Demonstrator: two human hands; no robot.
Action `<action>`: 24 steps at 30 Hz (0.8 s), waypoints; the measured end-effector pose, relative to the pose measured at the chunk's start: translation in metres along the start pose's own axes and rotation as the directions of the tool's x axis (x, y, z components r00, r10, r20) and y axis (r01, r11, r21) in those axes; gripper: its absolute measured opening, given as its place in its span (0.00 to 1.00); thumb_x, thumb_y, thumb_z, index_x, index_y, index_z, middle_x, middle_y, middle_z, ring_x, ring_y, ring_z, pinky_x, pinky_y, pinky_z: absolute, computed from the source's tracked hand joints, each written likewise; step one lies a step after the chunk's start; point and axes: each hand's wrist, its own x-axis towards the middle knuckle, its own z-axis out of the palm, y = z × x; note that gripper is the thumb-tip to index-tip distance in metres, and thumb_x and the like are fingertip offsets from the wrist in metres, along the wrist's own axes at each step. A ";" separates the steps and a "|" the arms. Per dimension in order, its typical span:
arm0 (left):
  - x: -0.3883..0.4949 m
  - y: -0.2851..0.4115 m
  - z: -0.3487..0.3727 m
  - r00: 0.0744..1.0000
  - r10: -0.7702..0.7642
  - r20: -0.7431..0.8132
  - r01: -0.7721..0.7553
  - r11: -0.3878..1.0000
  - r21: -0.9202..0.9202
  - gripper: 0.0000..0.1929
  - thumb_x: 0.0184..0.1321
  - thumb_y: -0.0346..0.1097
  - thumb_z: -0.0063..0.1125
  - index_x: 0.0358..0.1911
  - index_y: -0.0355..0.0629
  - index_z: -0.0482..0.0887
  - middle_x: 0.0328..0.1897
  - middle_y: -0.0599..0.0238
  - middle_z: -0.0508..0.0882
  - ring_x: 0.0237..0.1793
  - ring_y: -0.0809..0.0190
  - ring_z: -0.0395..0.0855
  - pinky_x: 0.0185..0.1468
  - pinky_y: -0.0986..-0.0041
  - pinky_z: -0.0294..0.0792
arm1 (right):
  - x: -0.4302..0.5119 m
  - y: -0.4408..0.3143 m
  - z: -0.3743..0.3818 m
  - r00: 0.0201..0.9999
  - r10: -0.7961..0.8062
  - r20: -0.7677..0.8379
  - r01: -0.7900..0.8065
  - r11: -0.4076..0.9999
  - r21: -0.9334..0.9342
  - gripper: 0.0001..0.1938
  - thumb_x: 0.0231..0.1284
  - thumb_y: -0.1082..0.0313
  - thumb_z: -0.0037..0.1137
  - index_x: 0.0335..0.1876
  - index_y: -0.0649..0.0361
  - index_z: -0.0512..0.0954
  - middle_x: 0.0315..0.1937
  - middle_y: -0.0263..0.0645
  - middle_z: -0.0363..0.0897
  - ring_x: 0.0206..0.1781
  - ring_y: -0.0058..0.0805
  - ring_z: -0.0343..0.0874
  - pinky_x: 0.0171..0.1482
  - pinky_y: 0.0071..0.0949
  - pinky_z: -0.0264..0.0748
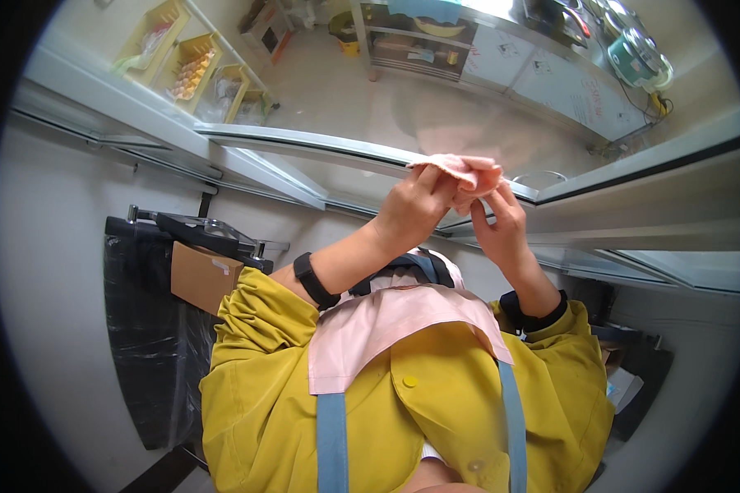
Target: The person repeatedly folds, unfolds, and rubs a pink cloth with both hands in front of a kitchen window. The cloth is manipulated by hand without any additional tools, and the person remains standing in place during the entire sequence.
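Note:
Both of my hands hold a crumpled pink cloth (468,175) up before me, at the metal frame (345,148) of a glass window or partition. My left hand (416,203) has its fingers closed on the left part of the cloth. At the cloth's right and lower edge, the fingers and thumb of my right hand (499,222) pinch it. The glass pane (370,108) rises beyond the frame, with a faint pinkish reflection in it. Whether the cloth touches the glass or the frame I cannot tell.
Through the glass stand a metal counter (530,80), a green rice cooker (635,61) and yellow bins (191,68), one holding eggs. Left of me, a cardboard box (203,277) rests by a black plastic-wrapped item (142,345) with a chrome frame. More boxes are at the lower right.

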 end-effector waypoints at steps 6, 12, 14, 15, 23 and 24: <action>0.008 0.021 0.017 0.995 -0.021 0.101 0.032 0.994 -0.103 0.21 0.47 0.25 0.59 0.49 0.36 0.76 0.49 0.50 0.73 0.47 0.43 0.78 0.46 0.63 0.77 | -0.017 0.007 -0.020 0.994 0.093 -0.063 -0.093 0.996 0.001 0.14 0.52 0.82 0.55 0.47 0.65 0.77 0.45 0.47 0.76 0.49 0.48 0.77 0.50 0.33 0.75; 0.032 0.045 0.029 0.996 0.085 0.036 -0.066 0.931 -0.358 0.24 0.46 0.24 0.59 0.52 0.37 0.74 0.51 0.48 0.73 0.52 0.43 0.74 0.55 0.61 0.71 | -0.036 0.020 -0.046 0.968 -0.012 -0.252 -0.026 0.989 -0.148 0.15 0.54 0.82 0.52 0.49 0.66 0.77 0.49 0.47 0.75 0.52 0.46 0.77 0.53 0.34 0.74; 0.031 0.045 0.038 0.989 0.100 0.107 -0.047 0.910 -0.411 0.24 0.45 0.23 0.58 0.51 0.36 0.75 0.50 0.46 0.74 0.53 0.42 0.73 0.57 0.59 0.70 | -0.048 0.026 -0.041 0.967 0.116 -0.227 -0.138 0.987 -0.080 0.18 0.54 0.83 0.51 0.53 0.66 0.75 0.52 0.48 0.73 0.56 0.48 0.75 0.55 0.35 0.73; 0.029 0.044 0.042 0.983 0.105 0.150 -0.034 0.910 -0.413 0.23 0.46 0.23 0.57 0.51 0.35 0.75 0.51 0.46 0.73 0.53 0.42 0.73 0.56 0.59 0.70 | -0.053 0.028 -0.038 0.961 0.162 -0.223 -0.180 0.982 -0.061 0.19 0.54 0.83 0.51 0.54 0.66 0.74 0.52 0.49 0.73 0.58 0.49 0.73 0.57 0.36 0.72; 0.045 0.058 0.023 0.980 0.047 0.191 0.098 0.727 -0.679 0.26 0.48 0.22 0.52 0.56 0.32 0.71 0.51 0.43 0.76 0.55 0.40 0.74 0.59 0.63 0.68 | -0.039 0.023 -0.032 0.906 -0.213 -0.366 0.089 0.941 -0.325 0.40 0.47 0.75 0.66 0.68 0.59 0.57 0.66 0.52 0.55 0.68 0.55 0.57 0.65 0.49 0.60; 0.050 0.062 0.020 0.985 0.042 0.165 0.094 0.675 -0.732 0.25 0.49 0.22 0.52 0.56 0.31 0.71 0.52 0.42 0.76 0.54 0.40 0.75 0.58 0.62 0.68 | -0.035 0.025 -0.036 0.878 -0.239 -0.414 0.083 0.930 -0.359 0.40 0.45 0.75 0.66 0.67 0.59 0.58 0.65 0.50 0.57 0.68 0.53 0.57 0.65 0.48 0.59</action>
